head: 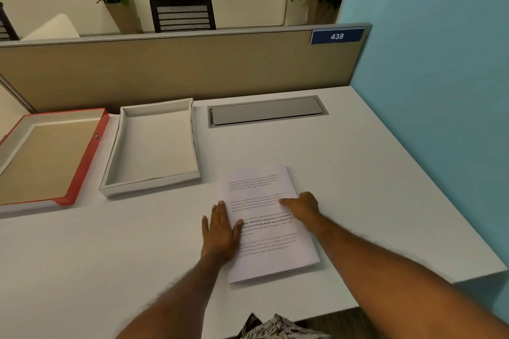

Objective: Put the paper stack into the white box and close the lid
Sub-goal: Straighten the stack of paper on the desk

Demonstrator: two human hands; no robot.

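Observation:
A stack of printed white paper lies flat on the white desk, right of centre. My left hand rests flat at the stack's left edge, thumb on the sheet. My right hand lies on the stack's right edge with fingers curled onto the top page. The open white box stands empty to the upper left of the paper. Left of it lies the red-edged lid, inside up.
A grey cable hatch is set into the desk behind the paper. A tan partition runs along the back edge and a blue wall borders the right. The desk's front edge cuts diagonally at the lower right.

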